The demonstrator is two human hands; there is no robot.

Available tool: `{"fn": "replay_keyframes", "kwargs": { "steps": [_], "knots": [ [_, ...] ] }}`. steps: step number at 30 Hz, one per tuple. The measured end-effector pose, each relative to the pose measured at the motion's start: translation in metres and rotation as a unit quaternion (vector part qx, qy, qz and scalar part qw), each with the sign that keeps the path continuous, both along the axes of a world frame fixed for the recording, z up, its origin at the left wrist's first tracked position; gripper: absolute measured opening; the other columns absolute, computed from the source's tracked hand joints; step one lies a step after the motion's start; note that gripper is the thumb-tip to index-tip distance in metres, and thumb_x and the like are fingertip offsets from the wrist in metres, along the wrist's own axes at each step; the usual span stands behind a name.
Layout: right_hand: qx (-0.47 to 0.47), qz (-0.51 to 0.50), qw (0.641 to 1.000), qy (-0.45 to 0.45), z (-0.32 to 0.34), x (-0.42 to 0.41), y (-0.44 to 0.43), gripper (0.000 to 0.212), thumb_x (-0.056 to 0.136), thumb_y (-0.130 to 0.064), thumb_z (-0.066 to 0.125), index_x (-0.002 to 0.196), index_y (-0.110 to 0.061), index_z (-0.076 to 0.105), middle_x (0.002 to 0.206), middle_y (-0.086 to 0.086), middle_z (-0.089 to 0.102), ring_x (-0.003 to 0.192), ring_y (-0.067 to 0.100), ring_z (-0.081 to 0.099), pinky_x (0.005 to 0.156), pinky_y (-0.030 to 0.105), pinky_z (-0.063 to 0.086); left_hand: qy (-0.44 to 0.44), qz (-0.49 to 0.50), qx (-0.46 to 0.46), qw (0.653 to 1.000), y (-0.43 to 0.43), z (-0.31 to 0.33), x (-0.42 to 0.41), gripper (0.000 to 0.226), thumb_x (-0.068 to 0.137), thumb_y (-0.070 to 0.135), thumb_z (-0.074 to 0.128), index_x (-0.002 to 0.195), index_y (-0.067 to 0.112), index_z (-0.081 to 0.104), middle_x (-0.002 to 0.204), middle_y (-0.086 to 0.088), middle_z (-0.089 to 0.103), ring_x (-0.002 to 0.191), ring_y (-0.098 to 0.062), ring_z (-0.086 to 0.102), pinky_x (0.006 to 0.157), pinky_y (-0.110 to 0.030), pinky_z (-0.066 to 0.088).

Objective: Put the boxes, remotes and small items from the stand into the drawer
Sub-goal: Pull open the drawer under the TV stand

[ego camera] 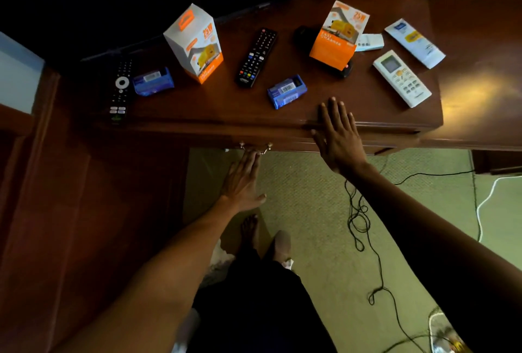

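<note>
On the dark wooden stand (214,109) lie two black remotes (121,90) (256,57), a white remote (401,78), two orange-and-white charger boxes (195,43) (339,34), two small blue packs (153,80) (286,91), a white tube (414,42) and a small white item (369,41). The drawer front below the top is closed, with a brass handle (256,148). My left hand (243,180) is flat, fingertips touching the handle. My right hand (337,135) rests open on the stand's front edge, empty.
A dark object (303,34) sits behind the right charger box. A black cable (364,228) and a white cable (485,203) trail over the green carpet. My bare feet (250,232) stand below the drawer. A wooden panel (70,211) rises at left.
</note>
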State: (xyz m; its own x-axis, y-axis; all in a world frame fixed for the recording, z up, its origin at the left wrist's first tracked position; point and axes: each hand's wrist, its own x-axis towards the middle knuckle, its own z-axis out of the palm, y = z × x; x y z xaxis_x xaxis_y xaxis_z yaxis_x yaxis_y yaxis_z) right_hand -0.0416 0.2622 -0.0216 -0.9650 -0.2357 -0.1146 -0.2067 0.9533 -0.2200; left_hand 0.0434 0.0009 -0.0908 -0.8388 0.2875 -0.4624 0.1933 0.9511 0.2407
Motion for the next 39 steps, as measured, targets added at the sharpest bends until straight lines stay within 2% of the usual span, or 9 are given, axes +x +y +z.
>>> {"fn": "replay_keyframes", "kwargs": {
  "steps": [5,8,10,13,15,19,25,34,39],
  "knots": [
    [0.014,0.025,0.999,-0.016,0.003,0.013,0.009,0.066,0.101,-0.047,0.026,0.154,-0.014,0.005,0.163,0.013,0.001,0.151,0.03,-0.002,0.123,0.047,0.01,-0.035,-0.024,-0.024,0.999,0.0,0.007,0.039,0.109,0.081,0.066,0.05,0.153,0.011,-0.01,0.163,-0.01,-0.01,0.15,-0.028,-0.004,0.121,-0.05,0.01],
    [0.0,0.021,1.0,-0.022,0.007,0.022,0.009,0.067,0.101,-0.049,0.025,0.154,-0.013,0.005,0.163,0.013,0.0,0.151,0.028,-0.004,0.123,0.045,0.009,-0.045,-0.044,-0.011,0.998,-0.001,0.022,0.057,0.088,0.092,0.056,0.044,0.154,0.014,-0.003,0.164,-0.007,-0.006,0.151,-0.026,-0.002,0.121,-0.05,0.01],
    [-0.021,0.008,1.0,-0.013,0.012,0.032,0.005,0.062,0.102,-0.046,0.026,0.152,-0.011,0.018,0.162,0.015,0.009,0.151,0.029,0.004,0.123,0.044,0.013,0.011,-0.02,0.066,0.998,-0.003,0.037,0.066,0.066,0.097,0.045,0.043,0.153,0.019,0.02,0.163,-0.002,0.015,0.149,-0.023,0.014,0.118,-0.051,0.018],
    [-0.033,0.017,0.999,0.031,0.014,0.056,0.001,0.046,0.102,-0.039,0.031,0.139,-0.014,0.042,0.154,0.015,0.035,0.144,0.031,0.03,0.115,0.046,0.031,0.194,0.05,0.191,0.961,-0.002,0.059,0.058,0.043,0.096,0.033,0.048,0.135,0.017,0.051,0.141,-0.005,0.051,0.131,-0.023,0.042,0.104,-0.05,0.04],
    [-0.038,0.04,0.998,0.009,0.007,0.07,-0.002,0.046,0.1,-0.04,0.031,0.136,-0.014,0.044,0.151,0.014,0.04,0.14,0.031,0.035,0.111,0.048,0.035,0.215,0.068,0.141,0.964,-0.003,0.067,0.036,0.048,0.097,0.039,0.046,0.141,0.02,0.043,0.148,-0.008,0.042,0.136,-0.025,0.037,0.11,-0.051,0.034],
    [-0.025,0.026,0.997,-0.062,-0.013,0.079,-0.005,0.056,0.101,-0.047,0.023,0.143,-0.012,0.035,0.152,0.017,0.035,0.14,0.034,0.032,0.117,0.048,0.027,0.093,0.084,0.005,0.992,-0.016,0.058,0.001,0.063,0.098,0.059,0.022,0.153,0.029,0.013,0.163,-0.002,0.013,0.149,-0.025,0.01,0.119,-0.057,0.007],
    [-0.02,0.04,0.999,-0.024,-0.018,0.083,-0.001,0.05,0.1,-0.048,0.024,0.132,-0.013,0.041,0.122,0.01,0.056,0.112,0.028,0.05,0.107,0.044,0.037,0.118,0.078,-0.027,0.99,-0.017,0.051,0.005,0.059,0.098,0.059,0.017,0.147,0.028,0.029,0.15,-0.003,0.039,0.139,-0.029,0.031,0.117,-0.057,0.012],
    [-0.02,0.06,0.998,-0.02,-0.017,0.131,0.004,0.052,0.099,-0.049,0.024,0.132,-0.013,0.041,0.123,0.01,0.055,0.112,0.028,0.05,0.107,0.043,0.036,0.089,0.09,-0.02,0.992,-0.015,0.051,0.057,0.068,0.093,0.064,0.005,0.15,0.03,0.022,0.155,0.0,0.033,0.144,-0.028,0.024,0.118,-0.058,0.008],
    [-0.015,0.067,0.998,-0.007,-0.017,0.174,0.008,0.057,0.1,-0.047,0.024,0.141,-0.01,0.039,0.126,0.011,0.055,0.114,0.029,0.05,0.107,0.043,0.037,0.099,0.084,-0.019,0.991,-0.014,0.049,0.102,0.062,0.097,0.061,0.013,0.15,0.029,0.021,0.155,0.0,0.033,0.143,-0.028,0.026,0.119,-0.056,0.007]
  ]
}}
